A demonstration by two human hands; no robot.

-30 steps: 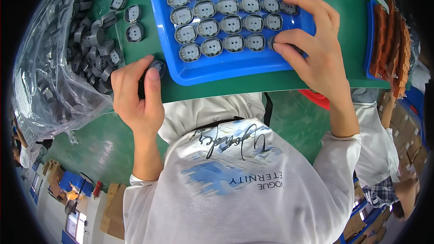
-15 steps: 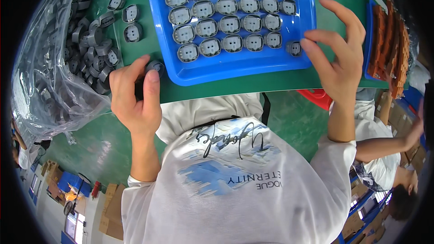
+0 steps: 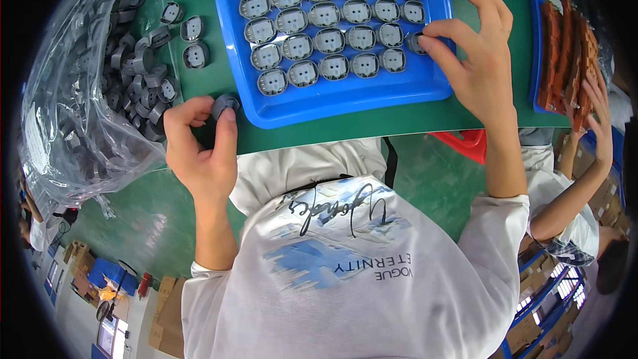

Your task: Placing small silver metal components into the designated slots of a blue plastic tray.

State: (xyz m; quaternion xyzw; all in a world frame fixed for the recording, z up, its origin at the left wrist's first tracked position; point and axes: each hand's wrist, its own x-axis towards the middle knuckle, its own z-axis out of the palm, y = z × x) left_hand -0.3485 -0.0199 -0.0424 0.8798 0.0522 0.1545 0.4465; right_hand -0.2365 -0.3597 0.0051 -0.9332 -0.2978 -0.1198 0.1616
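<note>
My right hand point(image 3: 475, 60) reaches over the right side of a blue tray point(image 3: 332, 106). Its thumb and forefinger pinch a small grey plastic housing point(image 3: 415, 44) at the right end of a row; the other fingers are raised. Rows of similar grey oval housings point(image 3: 329, 40), with pale inner faces and small holes, fill most of the tray. Outside the tray's near left corner, my left hand point(image 3: 203, 139) grips another grey housing point(image 3: 226, 104) between thumb and forefinger. That one rests on or just above the green table point(image 3: 279, 134); which of the two I cannot tell.
A clear plastic bag point(image 3: 86, 119) spills many loose grey housings point(image 3: 136, 60) at the left. Three single housings point(image 3: 193, 28) lie between bag and tray. On the right, a co-worker's hand point(image 3: 601, 116) touches stacked orange-brown parts point(image 3: 568, 60) beside another blue tray point(image 3: 537, 60).
My right hand has carried its housing up and left, from the tray's near right area to the row's end. The blue tray sits slightly further left. A co-worker's hand has come to the orange-brown parts.
</note>
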